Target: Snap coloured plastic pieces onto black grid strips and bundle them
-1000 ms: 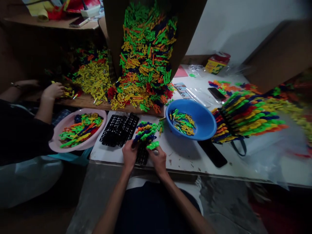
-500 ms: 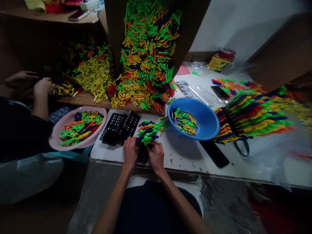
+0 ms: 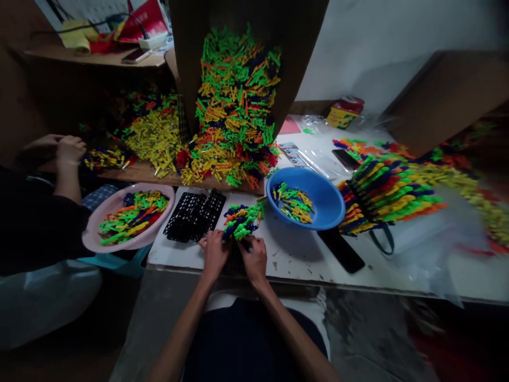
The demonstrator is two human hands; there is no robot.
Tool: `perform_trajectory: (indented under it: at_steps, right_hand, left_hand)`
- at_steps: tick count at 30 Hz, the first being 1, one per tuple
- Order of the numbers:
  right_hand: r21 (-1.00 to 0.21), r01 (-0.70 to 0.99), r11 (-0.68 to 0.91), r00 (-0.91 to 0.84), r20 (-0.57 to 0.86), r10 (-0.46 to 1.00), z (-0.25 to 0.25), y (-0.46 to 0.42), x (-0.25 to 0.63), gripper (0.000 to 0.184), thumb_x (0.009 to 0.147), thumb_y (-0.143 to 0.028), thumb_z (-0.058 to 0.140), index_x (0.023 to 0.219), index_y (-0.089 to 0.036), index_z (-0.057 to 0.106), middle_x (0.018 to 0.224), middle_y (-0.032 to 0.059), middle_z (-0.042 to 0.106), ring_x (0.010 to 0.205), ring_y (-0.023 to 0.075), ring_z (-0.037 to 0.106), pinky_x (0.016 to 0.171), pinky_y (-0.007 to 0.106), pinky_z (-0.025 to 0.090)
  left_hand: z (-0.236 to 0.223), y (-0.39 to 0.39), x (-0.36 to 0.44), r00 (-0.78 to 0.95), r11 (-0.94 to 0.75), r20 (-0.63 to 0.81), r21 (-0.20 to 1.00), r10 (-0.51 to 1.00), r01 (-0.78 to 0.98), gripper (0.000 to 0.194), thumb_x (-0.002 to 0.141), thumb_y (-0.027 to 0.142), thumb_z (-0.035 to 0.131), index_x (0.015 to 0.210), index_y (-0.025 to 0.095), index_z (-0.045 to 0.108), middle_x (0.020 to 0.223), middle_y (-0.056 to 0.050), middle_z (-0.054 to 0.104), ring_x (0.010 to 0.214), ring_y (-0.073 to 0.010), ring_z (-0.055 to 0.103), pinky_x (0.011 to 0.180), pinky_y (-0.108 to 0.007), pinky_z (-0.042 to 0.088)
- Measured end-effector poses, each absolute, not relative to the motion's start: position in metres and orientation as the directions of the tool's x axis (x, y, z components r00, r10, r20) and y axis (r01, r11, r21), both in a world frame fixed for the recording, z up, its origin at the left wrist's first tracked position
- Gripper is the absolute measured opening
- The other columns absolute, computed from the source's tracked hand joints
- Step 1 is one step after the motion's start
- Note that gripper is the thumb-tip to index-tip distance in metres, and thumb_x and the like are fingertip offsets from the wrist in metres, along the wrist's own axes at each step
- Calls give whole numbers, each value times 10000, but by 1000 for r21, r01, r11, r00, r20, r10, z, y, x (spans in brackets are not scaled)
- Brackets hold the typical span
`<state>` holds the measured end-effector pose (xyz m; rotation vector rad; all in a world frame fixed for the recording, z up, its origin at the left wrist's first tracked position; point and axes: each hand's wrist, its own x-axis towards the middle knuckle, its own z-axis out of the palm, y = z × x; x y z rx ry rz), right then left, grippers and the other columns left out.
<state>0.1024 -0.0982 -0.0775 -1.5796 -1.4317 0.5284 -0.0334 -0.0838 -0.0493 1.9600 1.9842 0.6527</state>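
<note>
My left hand (image 3: 216, 251) and my right hand (image 3: 254, 258) face each other at the table's front edge, fingers bent and closed. Between them they grip a dark, black perforated strip (image 3: 234, 262), largely covered by the fingers. Out of its far end stands a cluster of small green, blue, yellow and orange plastic pieces (image 3: 242, 222); their exact kind is too small to make out. Left of my left hand lies a stack of black perforated strips (image 3: 193, 216). To the right, beyond my right hand, stands a blue basin (image 3: 334, 209) holding more of the colourful pieces.
A pink basin (image 3: 90, 233) of pieces stands at the left, near a co-worker's hand (image 3: 70, 148). Behind is a big heap of pieces (image 3: 238, 116). At the right are a black phone (image 3: 344, 252), a filled strip of pieces (image 3: 397, 193) and clear plastic bags (image 3: 429, 265).
The view has shifted slightly, so the background sits lower and the right-hand things further left. Both my hands keep hold of the strip, with small finger shifts.
</note>
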Motion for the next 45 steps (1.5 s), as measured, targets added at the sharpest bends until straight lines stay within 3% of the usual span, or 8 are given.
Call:
perform_trajectory:
  at_steps: [7,17,20,22,25,31,38,45]
  right_hand:
    - [-757,632,163,149,326,934,-69,-103,115,195,946,-347,567,915,-212,704,878,78,708,908,241,582,829,366,433]
    - [-505,818,277,-112,332,937,-62,-100,126,125,946,-239,549,953,-211,671,931,79,712,924,266,534,802,378,362]
    - [-466,848,254,-103,325,940,-59,-101,121,118,937,-240,556,956,-202,666,926,93,701,917,278,515,792,385,356]
    - [-469,854,226,-71,326,943,-59,-101,117,119,931,-270,568,954,-202,662,920,96,697,908,281,511,789,389,356]
    - [-490,847,206,-36,334,942,-61,-103,116,149,941,-306,554,957,-203,660,927,99,696,902,279,512,786,390,360]
    - [-547,794,264,-67,353,933,-67,-104,120,178,976,-260,498,981,-193,663,914,89,697,939,269,532,806,388,396]
    - [-507,822,259,-109,306,946,-66,-103,119,183,972,-215,499,1012,-203,677,995,102,681,979,278,512,819,394,401]
    - [-505,840,198,-77,251,965,-62,-103,120,182,980,-259,519,1050,-186,670,1030,94,687,970,267,507,821,392,398]
  left_hand:
    - [-53,-103,-19,-74,-9,135,531,988,848,176,904,321,586,978,179,660,1063,-104,681,1057,-270,550,875,-391,321]
    - [-41,-105,-27,-56,10,62,578,996,816,120,860,243,597,953,192,655,1024,-90,700,1037,-259,578,861,-381,355]
    - [-23,-124,-25,-170,10,208,603,963,798,230,873,206,556,1091,189,629,1087,-100,684,1040,-254,591,889,-395,377]
    - [-9,-135,-19,-205,-70,393,583,896,809,289,888,234,566,1171,196,613,1152,-116,657,1098,-257,576,946,-405,375]
    - [8,-137,-8,-48,-251,547,458,836,853,310,893,279,615,1201,281,648,1315,-105,596,1201,-268,521,1016,-416,335]
    - [18,-107,-4,128,-376,567,344,813,861,173,908,285,604,1028,284,728,1406,-67,562,1261,-281,478,1019,-425,313]
    - [14,-102,-13,145,-402,555,374,819,836,151,915,258,589,988,265,721,1327,-70,627,1225,-262,519,1024,-431,334]
    - [9,-92,-10,219,-519,601,384,768,764,121,897,211,614,982,223,700,1272,-82,649,1225,-236,518,1034,-407,463]
